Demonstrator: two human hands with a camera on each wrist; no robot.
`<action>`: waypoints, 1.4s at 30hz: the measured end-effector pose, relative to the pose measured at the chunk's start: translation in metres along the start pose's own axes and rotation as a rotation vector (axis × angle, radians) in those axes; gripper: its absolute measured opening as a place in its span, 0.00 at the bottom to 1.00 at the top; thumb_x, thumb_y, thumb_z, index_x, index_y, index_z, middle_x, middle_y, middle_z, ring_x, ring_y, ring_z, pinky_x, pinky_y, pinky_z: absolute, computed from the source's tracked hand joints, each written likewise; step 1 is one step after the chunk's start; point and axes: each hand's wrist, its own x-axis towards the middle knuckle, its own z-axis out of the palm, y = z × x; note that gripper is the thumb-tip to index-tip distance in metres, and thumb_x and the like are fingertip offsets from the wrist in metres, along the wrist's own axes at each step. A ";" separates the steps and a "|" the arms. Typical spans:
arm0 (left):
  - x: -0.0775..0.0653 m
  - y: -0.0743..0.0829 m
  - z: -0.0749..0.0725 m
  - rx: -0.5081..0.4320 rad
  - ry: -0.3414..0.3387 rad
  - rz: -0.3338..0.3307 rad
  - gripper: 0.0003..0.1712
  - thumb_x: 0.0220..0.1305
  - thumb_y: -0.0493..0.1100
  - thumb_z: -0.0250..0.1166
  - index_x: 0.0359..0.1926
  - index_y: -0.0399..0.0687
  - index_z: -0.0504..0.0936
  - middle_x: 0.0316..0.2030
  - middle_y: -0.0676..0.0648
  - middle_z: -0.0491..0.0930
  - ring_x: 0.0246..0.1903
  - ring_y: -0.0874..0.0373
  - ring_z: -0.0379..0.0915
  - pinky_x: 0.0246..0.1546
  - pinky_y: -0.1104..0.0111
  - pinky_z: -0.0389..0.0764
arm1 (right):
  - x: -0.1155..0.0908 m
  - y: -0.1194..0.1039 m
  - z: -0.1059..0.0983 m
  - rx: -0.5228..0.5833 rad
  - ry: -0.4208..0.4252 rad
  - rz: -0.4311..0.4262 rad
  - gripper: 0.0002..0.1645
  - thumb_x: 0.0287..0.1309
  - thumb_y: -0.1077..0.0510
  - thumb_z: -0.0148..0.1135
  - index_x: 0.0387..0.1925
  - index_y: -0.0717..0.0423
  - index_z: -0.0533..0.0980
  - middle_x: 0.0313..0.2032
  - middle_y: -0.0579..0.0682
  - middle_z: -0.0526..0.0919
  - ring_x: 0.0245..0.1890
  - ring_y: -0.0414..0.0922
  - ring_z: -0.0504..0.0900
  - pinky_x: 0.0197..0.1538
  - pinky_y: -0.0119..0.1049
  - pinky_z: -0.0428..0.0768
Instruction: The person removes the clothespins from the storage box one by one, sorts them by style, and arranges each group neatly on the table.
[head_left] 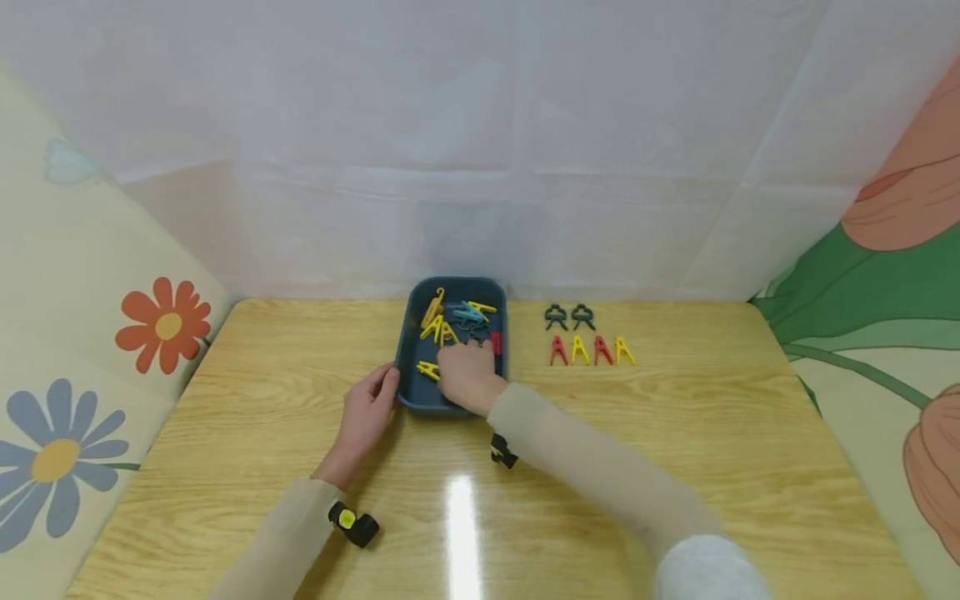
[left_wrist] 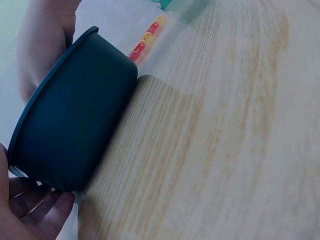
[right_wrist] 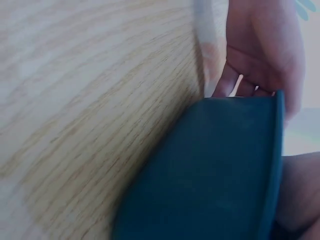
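A dark blue plastic tray (head_left: 401,383) stands on the table and holds a mix of small plastic clips. My left hand (head_left: 371,400) grips its left side, thumb at the rim and fingers (right_wrist: 227,82) against the outer wall. Reaching down inside is my right hand (head_left: 468,375), seen from the back; its fingertips are hidden, and I cannot tell what they hold. Close by it lie a yellow clip (head_left: 428,370) and a red clip (head_left: 496,342). Farther back in the tray are more yellow clips (head_left: 433,327), a light blue clip (head_left: 470,313) and an orange-yellow hooked clip (head_left: 432,307).
Right of the tray, two dark green clips (head_left: 556,317) stand side by side. In front of them runs a row of alternating red (head_left: 558,351) and yellow clips (head_left: 580,350). Behind the wooden table (head_left: 285,367) hangs a white sheet (head_left: 337,233).
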 end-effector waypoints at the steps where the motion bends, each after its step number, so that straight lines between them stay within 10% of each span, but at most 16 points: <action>1: 0.000 0.000 0.000 0.002 0.002 0.002 0.25 0.83 0.47 0.52 0.64 0.32 0.80 0.53 0.31 0.84 0.39 0.65 0.78 0.40 0.80 0.77 | -0.002 0.002 -0.001 0.010 0.013 -0.011 0.14 0.71 0.45 0.64 0.47 0.48 0.85 0.50 0.50 0.87 0.53 0.51 0.80 0.61 0.54 0.72; 29: -0.001 0.001 0.000 0.022 -0.005 -0.017 0.26 0.83 0.48 0.51 0.66 0.33 0.79 0.55 0.33 0.83 0.43 0.60 0.78 0.40 0.80 0.76 | -0.039 0.072 -0.028 0.144 0.230 -0.040 0.15 0.69 0.46 0.68 0.39 0.53 0.82 0.25 0.44 0.80 0.26 0.44 0.78 0.41 0.46 0.79; 42: 0.001 -0.002 0.000 0.019 -0.023 -0.027 0.28 0.83 0.51 0.50 0.67 0.34 0.77 0.60 0.33 0.81 0.53 0.47 0.78 0.42 0.81 0.75 | -0.049 0.120 -0.027 0.205 0.281 0.025 0.15 0.67 0.47 0.70 0.42 0.54 0.84 0.29 0.47 0.86 0.25 0.44 0.80 0.31 0.40 0.76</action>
